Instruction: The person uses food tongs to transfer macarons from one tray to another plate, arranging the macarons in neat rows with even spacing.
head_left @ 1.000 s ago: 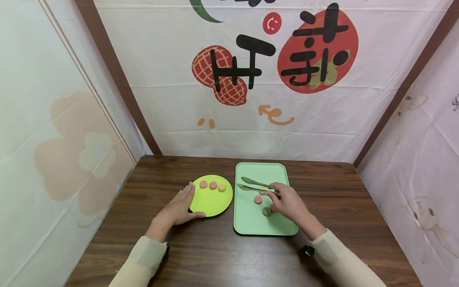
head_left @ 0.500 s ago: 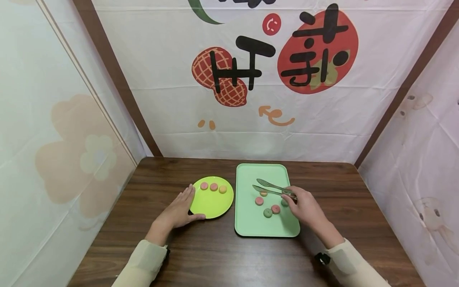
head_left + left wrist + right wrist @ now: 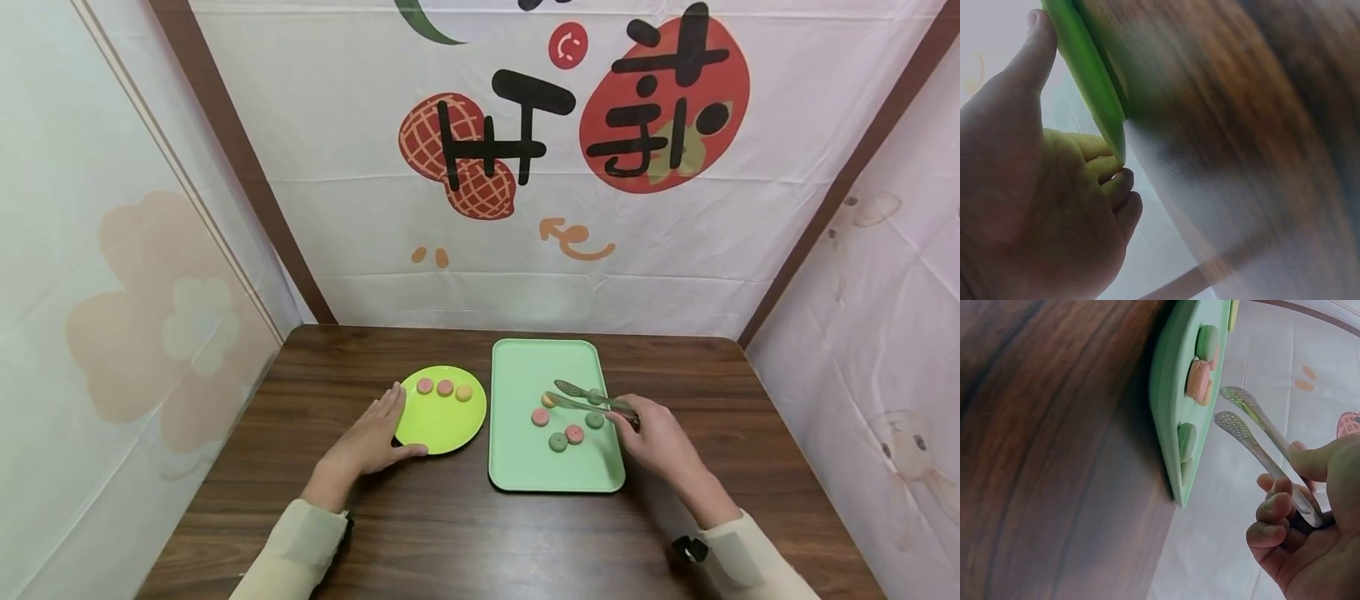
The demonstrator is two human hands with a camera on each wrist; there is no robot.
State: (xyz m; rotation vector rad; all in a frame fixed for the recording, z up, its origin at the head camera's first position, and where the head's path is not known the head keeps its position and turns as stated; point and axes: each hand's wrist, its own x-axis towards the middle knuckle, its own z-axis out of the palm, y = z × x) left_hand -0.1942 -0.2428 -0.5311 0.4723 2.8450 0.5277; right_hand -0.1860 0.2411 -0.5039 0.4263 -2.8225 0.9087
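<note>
Bracing the lime-green plate at its left edge, the left hand lies with fingers and thumb nearly straight, probably to stop it sliding. The right hand pinches perforated metal tongs, their tips apart with nothing between, presumably leaving room for a macaron. On the mint-green tray, toward its right edge, a green macaron lies just left of the right fingertips; whether the tongs touch another is unclear.

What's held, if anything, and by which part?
Right hand grips slim metal tongs near their joined end; left hand only touches the round yellow-green plate at its rim.
</note>
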